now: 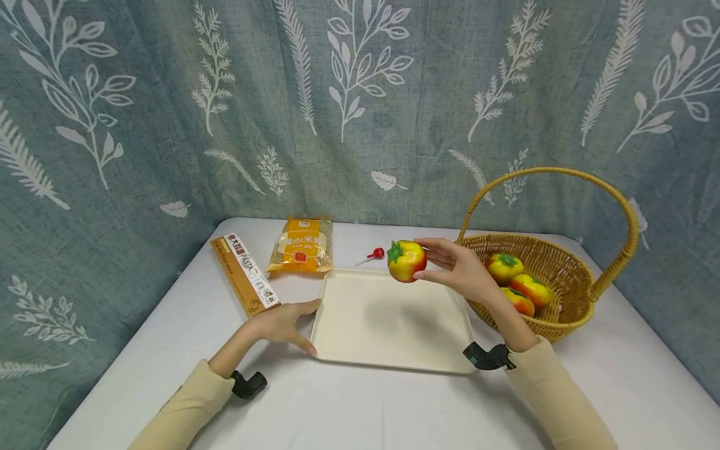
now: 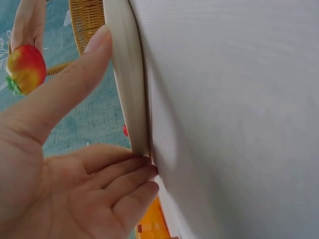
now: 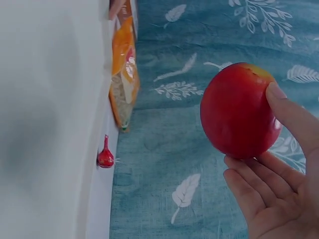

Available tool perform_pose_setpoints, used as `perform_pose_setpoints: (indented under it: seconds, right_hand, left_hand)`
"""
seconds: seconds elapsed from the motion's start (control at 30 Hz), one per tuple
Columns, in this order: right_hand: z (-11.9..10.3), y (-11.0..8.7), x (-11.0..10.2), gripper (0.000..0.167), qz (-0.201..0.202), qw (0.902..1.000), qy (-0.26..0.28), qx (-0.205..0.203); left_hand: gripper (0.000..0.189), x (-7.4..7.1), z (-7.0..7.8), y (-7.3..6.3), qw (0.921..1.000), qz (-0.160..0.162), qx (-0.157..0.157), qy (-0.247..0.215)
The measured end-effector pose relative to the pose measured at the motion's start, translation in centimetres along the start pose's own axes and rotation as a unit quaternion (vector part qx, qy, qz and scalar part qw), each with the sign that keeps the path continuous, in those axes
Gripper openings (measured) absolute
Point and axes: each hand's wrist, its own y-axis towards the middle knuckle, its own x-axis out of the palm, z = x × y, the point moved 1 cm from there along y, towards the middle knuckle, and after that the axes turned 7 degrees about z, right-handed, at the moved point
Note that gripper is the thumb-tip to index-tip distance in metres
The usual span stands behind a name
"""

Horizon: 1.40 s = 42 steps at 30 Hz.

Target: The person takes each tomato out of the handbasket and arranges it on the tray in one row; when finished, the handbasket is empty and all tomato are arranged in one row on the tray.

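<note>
My right hand (image 1: 458, 265) pinches a red-and-yellow fruit with a green leafy top (image 1: 407, 261) between thumb and fingertips, holding it above the cream tray (image 1: 360, 356). In the right wrist view the fruit (image 3: 240, 112) shows its smooth red underside. My left hand (image 1: 284, 325) is at the tray's left side, thumb and fingers spread apart. In the left wrist view the left fingertips (image 2: 149, 172) are right at the tray rim (image 2: 132, 89), with the thumb reaching along it. The wicker basket (image 1: 562, 250) to the right holds several similar fruits (image 1: 531, 289).
A pasta box (image 1: 244, 275) lies at the left, next to an orange bag of rice noodles (image 1: 302, 245). A red lollipop (image 1: 378, 253) lies just behind the tray. The basket's tall arched handle (image 1: 613, 187) rises at the right. A patterned curtain (image 1: 360, 169) hangs behind the table.
</note>
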Motion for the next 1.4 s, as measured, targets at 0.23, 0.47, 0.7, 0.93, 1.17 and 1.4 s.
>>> perform_pose_setpoints:
  seconds: [0.23,0.47,0.7,0.93,1.17,1.4]
  right_hand:
    - [0.3,1.3,2.2,0.059,-0.041,0.9987,0.009,-0.027]
    - [0.8,2.1,4.5,0.059,-0.060,0.9978,0.029,0.003]
    - [1.9,2.7,7.1,0.060,-0.071,0.9971,0.023,0.017]
    - [2.1,3.2,9.7,0.056,-0.092,0.9957,0.006,0.013]
    - [2.2,3.6,11.2,0.053,-0.124,0.9918,-0.030,0.009]
    - [1.9,3.7,12.2,0.053,-0.141,0.9892,-0.033,0.023]
  left_hand:
    - [0.106,0.0,-0.1,0.0,1.0000,0.003,-0.001,0.001]
    - [0.107,0.1,0.0,0.0,1.0000,0.001,-0.002,-0.006]
    - [0.108,0.2,-0.1,0.1,1.0000,-0.003,0.000,-0.005]
    - [0.108,0.1,-0.2,0.0,1.0000,-0.002,0.004,-0.005]
    - [0.108,0.1,-0.3,0.2,1.0000,-0.005,0.002,-0.001]
    - [0.106,-0.1,-0.3,0.1,0.9999,-0.003,0.013,0.005]
